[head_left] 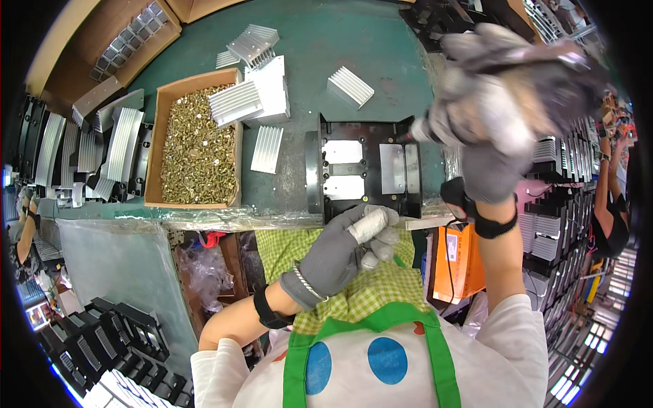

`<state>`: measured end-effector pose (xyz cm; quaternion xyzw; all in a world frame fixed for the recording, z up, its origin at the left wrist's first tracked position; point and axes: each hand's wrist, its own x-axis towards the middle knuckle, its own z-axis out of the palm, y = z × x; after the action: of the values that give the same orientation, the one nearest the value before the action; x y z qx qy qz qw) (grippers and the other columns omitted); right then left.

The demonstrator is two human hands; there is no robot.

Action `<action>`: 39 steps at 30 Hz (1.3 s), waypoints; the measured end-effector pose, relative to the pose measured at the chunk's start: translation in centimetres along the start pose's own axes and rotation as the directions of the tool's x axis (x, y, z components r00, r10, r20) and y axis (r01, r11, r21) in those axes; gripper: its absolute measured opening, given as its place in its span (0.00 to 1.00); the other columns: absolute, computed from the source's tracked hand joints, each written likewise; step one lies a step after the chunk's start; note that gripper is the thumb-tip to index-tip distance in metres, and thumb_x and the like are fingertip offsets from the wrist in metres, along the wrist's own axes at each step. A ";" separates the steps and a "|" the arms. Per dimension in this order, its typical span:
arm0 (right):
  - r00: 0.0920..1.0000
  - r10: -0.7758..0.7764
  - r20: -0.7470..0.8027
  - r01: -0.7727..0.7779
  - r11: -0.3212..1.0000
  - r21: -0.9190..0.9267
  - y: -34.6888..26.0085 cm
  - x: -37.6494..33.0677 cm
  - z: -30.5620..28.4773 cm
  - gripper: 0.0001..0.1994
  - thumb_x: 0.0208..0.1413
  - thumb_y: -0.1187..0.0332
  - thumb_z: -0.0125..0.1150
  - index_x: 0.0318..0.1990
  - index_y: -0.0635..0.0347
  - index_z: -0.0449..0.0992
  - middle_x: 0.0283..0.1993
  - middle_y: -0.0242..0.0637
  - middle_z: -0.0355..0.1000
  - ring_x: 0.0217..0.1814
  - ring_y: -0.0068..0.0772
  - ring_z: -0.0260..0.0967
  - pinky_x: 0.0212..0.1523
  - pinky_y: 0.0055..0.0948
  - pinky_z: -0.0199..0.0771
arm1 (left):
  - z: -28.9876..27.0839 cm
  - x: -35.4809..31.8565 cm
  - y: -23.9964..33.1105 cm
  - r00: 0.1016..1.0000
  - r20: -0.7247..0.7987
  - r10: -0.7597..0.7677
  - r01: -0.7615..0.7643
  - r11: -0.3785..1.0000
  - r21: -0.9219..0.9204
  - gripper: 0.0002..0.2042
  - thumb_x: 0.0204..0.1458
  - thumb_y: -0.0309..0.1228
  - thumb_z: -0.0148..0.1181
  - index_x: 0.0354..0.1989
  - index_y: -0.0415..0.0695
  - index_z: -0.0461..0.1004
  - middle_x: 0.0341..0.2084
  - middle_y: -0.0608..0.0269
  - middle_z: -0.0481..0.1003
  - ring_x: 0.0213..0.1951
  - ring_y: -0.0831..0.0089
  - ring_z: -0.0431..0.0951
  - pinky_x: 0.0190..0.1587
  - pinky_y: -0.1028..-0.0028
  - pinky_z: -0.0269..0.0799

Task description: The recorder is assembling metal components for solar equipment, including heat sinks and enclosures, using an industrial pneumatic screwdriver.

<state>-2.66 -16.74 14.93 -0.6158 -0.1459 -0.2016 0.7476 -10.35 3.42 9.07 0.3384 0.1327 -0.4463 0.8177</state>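
Observation:
A black housing (343, 175) with light metal plates showing through it lies near the front edge of the green table. At its near side is my left hand (340, 245), in a grey glove with white tape round a finger. Its fingers are curled together, and what they hold, if anything, is hidden. My right hand (493, 166), also gloved and smeared by motion, grips a power screwdriver (435, 129). The tool lies sideways, its tip at the housing's right wall. To the left stands a cardboard box (153, 146) full of small brass-coloured screws (194, 153).
Silver finned heat sinks (351, 87) lie about the green table (326, 47), one leaning on the screw box's rim. More black housings and heat sinks are stacked at far left and right. An orange box (459, 265) stands below the table edge. Other people work at both sides.

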 end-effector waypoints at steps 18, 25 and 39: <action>0.885 0.167 0.435 -0.346 0.861 0.373 -1.7 -4.0 -0.6 0.26 0.52 0.68 0.69 0.57 0.49 0.63 0.41 0.31 0.68 0.28 0.28 0.66 0.26 0.37 0.70 | -1.1 0.4 -0.7 0.995 0.103 0.009 -0.029 0.981 0.192 0.29 0.64 0.59 0.44 0.37 0.40 0.73 0.19 0.66 0.68 0.13 0.83 0.57 0.19 0.80 0.54; 0.931 0.132 0.339 -0.192 0.970 0.149 0.6 -1.7 0.2 0.26 0.58 0.67 0.62 0.62 0.58 0.61 0.51 0.41 0.69 0.40 0.30 0.72 0.38 0.36 0.75 | -1.3 -0.5 -1.1 0.985 0.165 -0.046 0.076 0.981 -0.179 0.27 0.68 0.45 0.43 0.65 0.36 0.59 0.53 0.53 0.73 0.50 0.62 0.76 0.47 0.67 0.73; 0.911 0.089 0.402 -0.355 0.664 0.658 7.4 0.8 2.6 0.23 0.57 0.76 0.60 0.60 0.67 0.66 0.58 0.42 0.67 0.58 0.36 0.69 0.56 0.34 0.76 | -3.4 -1.7 -0.4 0.967 0.239 -0.092 0.088 0.996 0.027 0.15 0.65 0.38 0.50 0.49 0.39 0.70 0.35 0.57 0.77 0.29 0.73 0.77 0.27 0.79 0.68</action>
<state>1.68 -13.10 9.43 -0.3124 -0.2604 0.0738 0.9106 -11.31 6.62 7.28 0.2823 0.0443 -0.5218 0.8038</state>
